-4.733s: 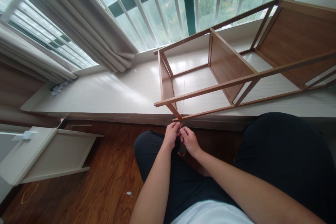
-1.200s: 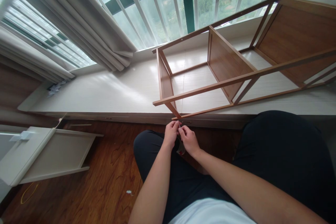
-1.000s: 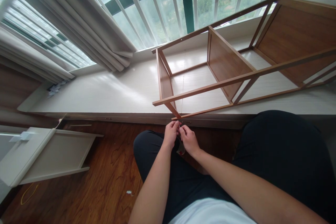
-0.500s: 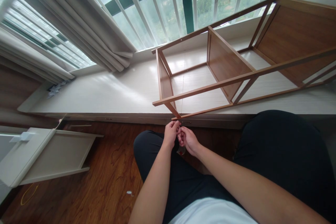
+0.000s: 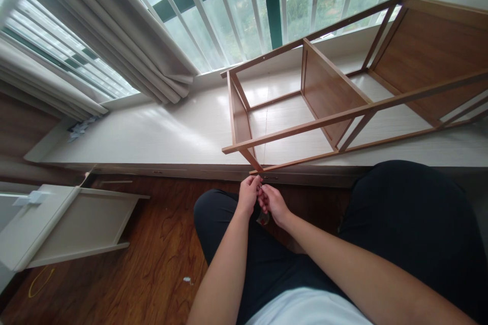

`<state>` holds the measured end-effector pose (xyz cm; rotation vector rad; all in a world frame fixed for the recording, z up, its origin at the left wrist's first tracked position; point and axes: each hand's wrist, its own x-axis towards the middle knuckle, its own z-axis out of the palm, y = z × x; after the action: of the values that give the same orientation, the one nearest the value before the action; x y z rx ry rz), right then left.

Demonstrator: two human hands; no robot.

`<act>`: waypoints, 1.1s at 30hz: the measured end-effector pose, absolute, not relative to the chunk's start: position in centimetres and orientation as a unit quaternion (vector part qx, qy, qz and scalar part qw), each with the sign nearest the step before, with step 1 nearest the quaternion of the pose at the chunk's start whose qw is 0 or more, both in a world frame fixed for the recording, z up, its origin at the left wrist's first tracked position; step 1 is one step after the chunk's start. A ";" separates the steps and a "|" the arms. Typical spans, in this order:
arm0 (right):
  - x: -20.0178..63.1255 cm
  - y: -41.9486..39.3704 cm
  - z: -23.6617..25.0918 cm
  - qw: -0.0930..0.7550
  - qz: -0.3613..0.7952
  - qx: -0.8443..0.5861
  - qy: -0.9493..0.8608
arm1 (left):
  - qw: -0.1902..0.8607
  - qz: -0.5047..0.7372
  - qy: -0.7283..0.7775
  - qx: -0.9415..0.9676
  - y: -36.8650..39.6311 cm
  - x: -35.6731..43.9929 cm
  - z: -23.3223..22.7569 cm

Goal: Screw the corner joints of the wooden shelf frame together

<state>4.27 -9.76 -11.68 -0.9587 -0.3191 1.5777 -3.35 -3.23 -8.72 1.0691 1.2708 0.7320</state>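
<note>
Hands: your left hand (image 5: 248,195) and right hand (image 5: 273,203) were pinched together on a thin string (image 5: 264,137).
Shelf (image 5: 335,91): lay sideways on the ledge (image 5: 160,134).

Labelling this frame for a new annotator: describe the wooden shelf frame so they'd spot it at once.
Start at the barred window; below it runs a pale window ledge. The wooden shelf frame lies on its side there, its near corner just above the left hand and right hand. It is the only brown open-slatted piece; the panel on the floor is white.
</note>
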 end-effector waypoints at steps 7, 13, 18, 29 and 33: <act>4.3 -9.9 -11.5 0.587 0.666 -0.430 -0.165 | 0.610 0.304 0.553 0.479 -3.4 -3.3 -8.4; 4.4 -9.8 -11.6 0.583 0.632 -0.466 -0.209 | 0.605 0.329 0.547 0.477 -3.1 -3.5 -8.8; 4.6 -9.9 -11.4 0.584 0.555 -0.525 -0.274 | 0.616 0.329 0.543 0.467 -2.9 -3.6 -9.4; 5.3 -10.3 -10.2 0.471 0.423 -0.656 -0.411 | 0.652 0.331 0.539 0.418 -3.0 -3.6 -9.5; 5.6 -10.2 -9.8 0.414 0.390 -0.692 -0.445 | 0.666 0.334 0.532 0.403 -2.9 -3.6 -9.6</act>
<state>5.59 -10.16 -9.77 -1.7381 -1.1183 0.9809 -3.65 -2.91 -9.56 0.9094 1.2015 0.7537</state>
